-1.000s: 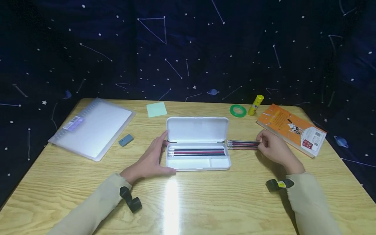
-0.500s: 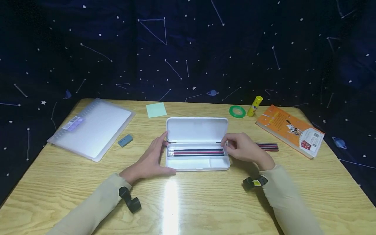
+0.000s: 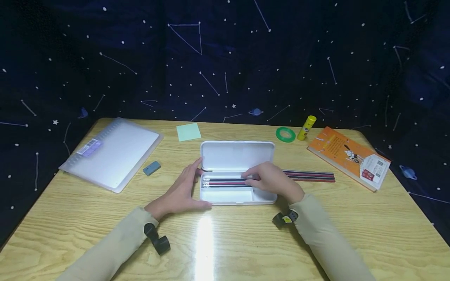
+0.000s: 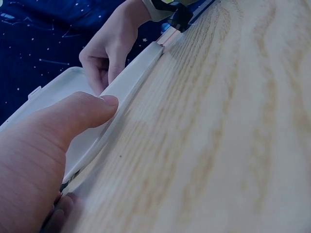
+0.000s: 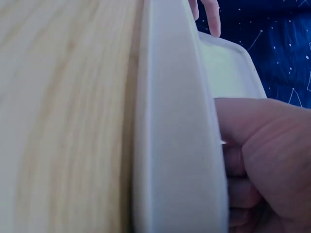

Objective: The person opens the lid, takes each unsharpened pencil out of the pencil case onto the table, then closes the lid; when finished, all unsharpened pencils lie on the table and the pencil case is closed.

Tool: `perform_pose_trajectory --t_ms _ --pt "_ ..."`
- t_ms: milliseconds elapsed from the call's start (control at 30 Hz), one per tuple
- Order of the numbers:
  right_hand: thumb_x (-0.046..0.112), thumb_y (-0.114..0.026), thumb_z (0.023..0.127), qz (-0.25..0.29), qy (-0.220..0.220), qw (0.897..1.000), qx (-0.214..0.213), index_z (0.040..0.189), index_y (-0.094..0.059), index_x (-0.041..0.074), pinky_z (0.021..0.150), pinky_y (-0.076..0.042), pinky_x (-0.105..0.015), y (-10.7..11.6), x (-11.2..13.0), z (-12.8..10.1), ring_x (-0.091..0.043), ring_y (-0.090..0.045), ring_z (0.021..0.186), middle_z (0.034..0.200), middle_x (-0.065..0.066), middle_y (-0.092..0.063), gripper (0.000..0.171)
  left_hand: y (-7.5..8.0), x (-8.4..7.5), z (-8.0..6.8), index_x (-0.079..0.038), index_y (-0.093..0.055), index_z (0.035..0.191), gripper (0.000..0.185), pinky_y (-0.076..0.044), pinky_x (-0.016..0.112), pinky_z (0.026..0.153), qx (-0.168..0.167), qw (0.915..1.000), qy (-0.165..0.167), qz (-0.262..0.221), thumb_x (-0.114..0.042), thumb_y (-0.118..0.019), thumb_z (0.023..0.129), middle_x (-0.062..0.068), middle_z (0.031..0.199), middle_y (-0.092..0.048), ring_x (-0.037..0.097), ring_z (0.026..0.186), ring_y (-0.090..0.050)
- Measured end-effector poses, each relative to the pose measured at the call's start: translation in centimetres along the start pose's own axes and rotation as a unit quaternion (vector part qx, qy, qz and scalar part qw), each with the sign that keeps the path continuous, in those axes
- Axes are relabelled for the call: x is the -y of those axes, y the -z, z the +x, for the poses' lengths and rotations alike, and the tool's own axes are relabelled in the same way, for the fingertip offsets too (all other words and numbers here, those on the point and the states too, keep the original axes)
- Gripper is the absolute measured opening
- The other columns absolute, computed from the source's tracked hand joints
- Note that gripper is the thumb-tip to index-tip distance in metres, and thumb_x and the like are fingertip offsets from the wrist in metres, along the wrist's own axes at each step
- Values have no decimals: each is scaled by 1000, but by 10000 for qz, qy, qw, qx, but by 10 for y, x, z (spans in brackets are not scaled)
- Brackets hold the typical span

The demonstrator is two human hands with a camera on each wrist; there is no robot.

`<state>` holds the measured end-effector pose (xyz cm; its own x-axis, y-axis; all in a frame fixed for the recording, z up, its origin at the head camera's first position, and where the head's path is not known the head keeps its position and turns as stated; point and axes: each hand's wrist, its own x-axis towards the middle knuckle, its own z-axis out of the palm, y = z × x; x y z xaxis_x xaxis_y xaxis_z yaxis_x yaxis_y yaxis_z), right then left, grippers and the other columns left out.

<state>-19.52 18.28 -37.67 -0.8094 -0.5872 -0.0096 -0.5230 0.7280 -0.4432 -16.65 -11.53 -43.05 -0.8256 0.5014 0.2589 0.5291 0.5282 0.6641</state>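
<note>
While I watched remotely, one open white rectangular plastic case point(image 3: 226, 197) sat on the glossy wood-grain table point(image 3: 246, 246), long axis left-right. Three slim dark and red pencils point(image 3: 225, 182) lay inside, silvery ends left. Left hand point(image 3: 179, 195) clasped its left end, thumb and fingers spread; right hand point(image 3: 272, 179) pinched apparently another pencil point(image 3: 250, 176), mostly hidden.

Head: highest, forward-down, white rectangular hinged case point(image 3: 226, 195) mid-frame.
Left wrist: close, low over pale wood-grained table point(image 4: 209, 145), right hand point(image 4: 112, 43) upper left.
Right wrist: closest, along the case's wall (left hand point(image 5: 212, 17) at top).
All three: the case.
</note>
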Motion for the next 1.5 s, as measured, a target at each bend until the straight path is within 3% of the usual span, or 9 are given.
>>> perform_pose_trajectory --t_ms 333,467,767,933,1133,1367,1500 --pt "17 -70 87 -331 -399 9986 64 90 -68 11 55 -37 -23 -6 8 6 -9 -43 57 64 5 -54 7 1 1 -2 -13 -4 155 131 -45 36 91 1 10000 66 -19 -44 -87 59 8 128 -46 18 103 -46" --pt "16 -69 88 -500 -297 9983 41 88 -66 10 58 -39 -24 -5 7 6 -10 -45 60 68 4 -58 6 0 1 0 -14 -3 155 131 -44 35 91 31 10000 63 -66 -44 -88 59 8 128 -46 18 103 -45" --pt "17 -63 93 -113 -609 9981 -53 92 -63 9 55 -36 -26 13 6 -7 -12 -41 57 63 1 -47 8 -1 1 1 -14 -4 155 131 -45 36 92 112 9997 184 -135 -45 -88 59 7 128 -46 18 104 -46" --pt "14 -62 93 40 -783 9967 -225 94 -65 7 54 -35 -25 28 -10 -26 -12 -41 58 63 2 -45 8 0 0 0 -13 -4 155 131 -45 36 91 114 9996 200 -161 -43 -88 59 8 129 -45 18 104 -46" --pt "12 -62 93 214 -977 9936 -530 91 -66 6 49 -34 -22 41 -43 -67 -6 -39 55 62 5 -44 8 -2 -1 2 -13 -4 155 130 -45 35 90 111 9997 167 -129 -44 -88 59 8 128 -45 17 103 -45" --pt "10 -63 92 22 -982 9908 -935 89 -66 5 46 -30 -22 54 -73 -108 0 -32 52 60 9 -38 7 -1 -3 2 -12 -4 155 130 -44 35 89 142 9996 186 -160 -43 -87 59 8 128 -45 17 102 -44" --pt "10 -62 93 -18 -1091 9909 -792 89 -66 5 45 -32 -22 63 -85 -120 -1 -36 49 59 8 -41 7 -1 -2 2 -15 -5 155 131 -44 34 89 86 9995 266 -155 -43 -88 58 6 128 -46 17 101 -44"
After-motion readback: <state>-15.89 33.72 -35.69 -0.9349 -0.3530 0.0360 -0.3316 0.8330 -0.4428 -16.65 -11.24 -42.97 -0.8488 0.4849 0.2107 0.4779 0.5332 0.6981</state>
